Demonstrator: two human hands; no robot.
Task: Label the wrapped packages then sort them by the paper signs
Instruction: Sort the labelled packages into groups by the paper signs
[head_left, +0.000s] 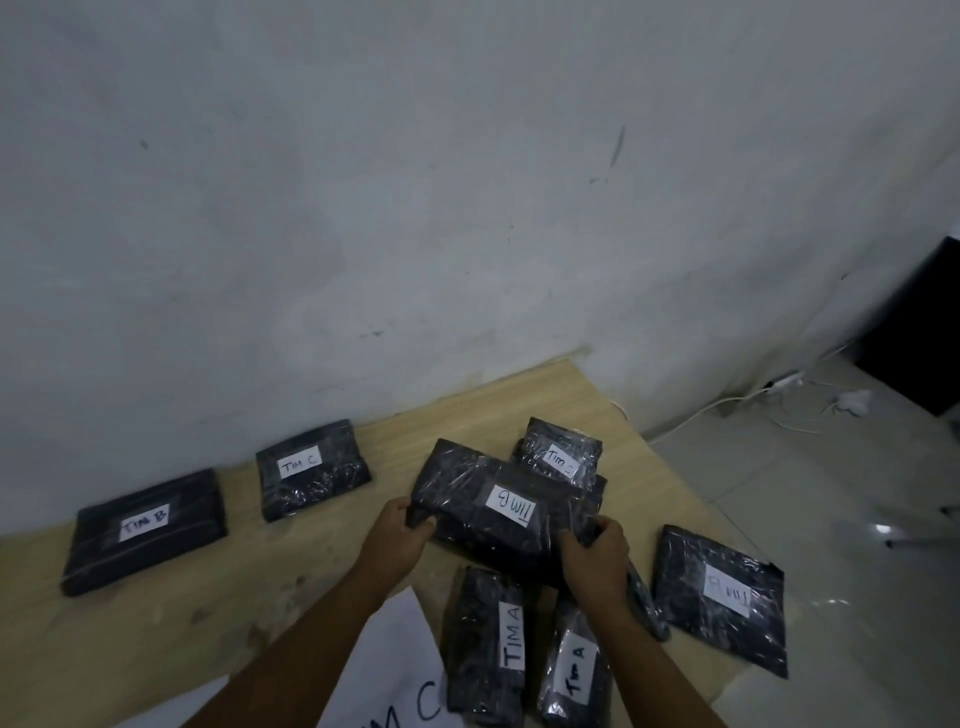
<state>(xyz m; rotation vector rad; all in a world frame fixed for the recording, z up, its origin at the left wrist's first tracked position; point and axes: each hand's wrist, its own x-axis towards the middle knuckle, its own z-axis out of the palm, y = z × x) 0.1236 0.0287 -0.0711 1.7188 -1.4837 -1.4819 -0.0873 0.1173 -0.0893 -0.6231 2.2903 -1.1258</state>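
My left grip (401, 527) and right grip (593, 553) clasp the ends of a crinkly, glossy black package (467, 493). A flat TIM C package (561, 452) crowds just behind it on the pale wooden board (260, 561).

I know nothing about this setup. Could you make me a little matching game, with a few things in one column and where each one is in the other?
Things:
1 middle TIM B package
2 leftmost package
3 paper sign
4 rightmost package

Places:
a by the board's right edge
b gripped by left hand and right hand
c by the wall
d nearest the person

Pairs: 1-b, 2-c, 3-d, 4-a
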